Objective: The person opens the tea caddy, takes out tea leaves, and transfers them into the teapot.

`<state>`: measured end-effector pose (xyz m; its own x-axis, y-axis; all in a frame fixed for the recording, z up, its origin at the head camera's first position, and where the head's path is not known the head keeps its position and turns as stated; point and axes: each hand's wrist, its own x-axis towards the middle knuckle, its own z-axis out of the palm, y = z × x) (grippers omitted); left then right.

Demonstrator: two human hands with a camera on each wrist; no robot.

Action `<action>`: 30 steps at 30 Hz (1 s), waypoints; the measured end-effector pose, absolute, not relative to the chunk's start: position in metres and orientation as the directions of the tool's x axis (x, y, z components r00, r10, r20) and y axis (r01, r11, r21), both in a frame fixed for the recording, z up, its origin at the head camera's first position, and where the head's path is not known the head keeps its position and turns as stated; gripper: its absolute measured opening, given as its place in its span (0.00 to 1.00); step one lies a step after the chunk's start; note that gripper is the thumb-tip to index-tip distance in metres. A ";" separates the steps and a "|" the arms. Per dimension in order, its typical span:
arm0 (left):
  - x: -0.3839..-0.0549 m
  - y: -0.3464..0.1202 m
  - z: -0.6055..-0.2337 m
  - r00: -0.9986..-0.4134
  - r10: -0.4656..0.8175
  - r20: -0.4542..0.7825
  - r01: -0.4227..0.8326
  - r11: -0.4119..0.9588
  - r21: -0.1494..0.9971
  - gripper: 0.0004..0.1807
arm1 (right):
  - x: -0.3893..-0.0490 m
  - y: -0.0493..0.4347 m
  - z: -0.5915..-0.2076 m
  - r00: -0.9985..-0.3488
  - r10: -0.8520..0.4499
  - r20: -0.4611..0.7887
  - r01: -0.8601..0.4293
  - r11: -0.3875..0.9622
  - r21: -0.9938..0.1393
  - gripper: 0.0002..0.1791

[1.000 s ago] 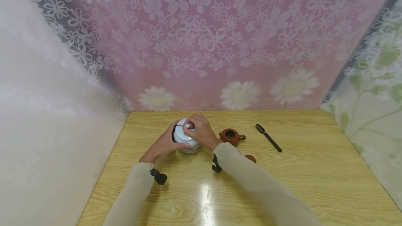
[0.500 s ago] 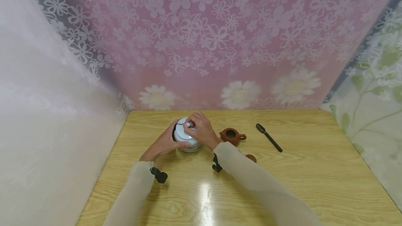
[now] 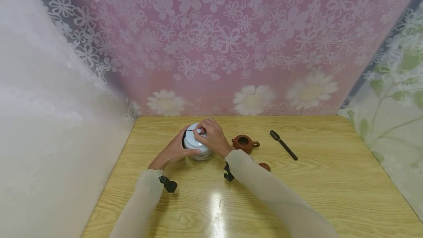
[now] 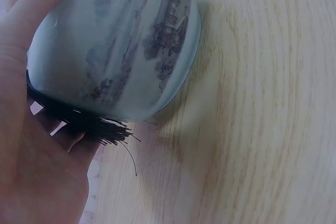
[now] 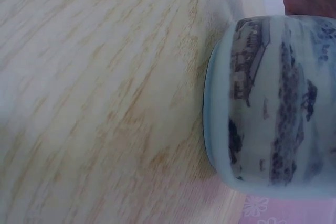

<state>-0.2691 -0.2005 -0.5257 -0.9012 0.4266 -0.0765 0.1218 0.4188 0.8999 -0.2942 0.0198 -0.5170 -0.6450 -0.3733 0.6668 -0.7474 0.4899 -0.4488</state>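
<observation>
Pink backdrop (image 3: 211, 39), printed with white flowers, rises behind a wood-grain table (image 3: 330, 186); pale wall (image 3: 49, 127) to the left, leaf-patterned panel (image 3: 393, 120) to the right. Two cream sleeves (image 3: 274, 194) reach in from the near edge. Left hand (image 3: 173, 150) curls round the side of a pale glazed jar (image 5: 283, 114), spread only as wide as the body, thumb on the near side. Right hand (image 3: 214, 137) comes over the top, nearly closed, fingertips pinching at the lid's knob. Jar stands upright on the table, left of centre toward the back, its wall painted with a dark landscape and a building. White lid (image 3: 191, 139) sits on the jar. Just right of the right hand: reddish-brown teapot (image 3: 244, 149), uncovered, handle pointing right. Farther right, well apart from the jar, a dark slender tool (image 3: 288, 150) lies slantwise, broader end away from the person. Black tassel (image 4: 84, 121) lies between left hand and jar. Small black device (image 3: 169, 184) at each wrist. Small reddish-brown disc (image 3: 265, 166), partly hidden by the right sleeve. Knob (image 3: 199, 131) white, mostly covered by fingers; thin dark cord (image 3: 190, 130) crosses the lid beside it.
</observation>
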 end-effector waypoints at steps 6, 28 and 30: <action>-0.268 -0.201 -0.526 -0.897 0.433 -0.086 0.116 0.419 0.900 0.65 | -0.297 0.029 -0.509 -0.719 -0.449 0.530 -0.695 0.463 -0.551 0.09; -0.268 -0.202 -0.525 -0.900 0.426 -0.090 0.110 0.423 0.900 0.64 | -0.302 0.046 -0.496 -0.768 -0.512 0.384 -0.617 0.434 -0.656 0.15; -0.268 -0.202 -0.526 -0.901 0.423 -0.094 0.107 0.426 0.898 0.65 | -0.302 0.045 -0.496 -0.770 -0.515 0.378 -0.613 0.428 -0.665 0.15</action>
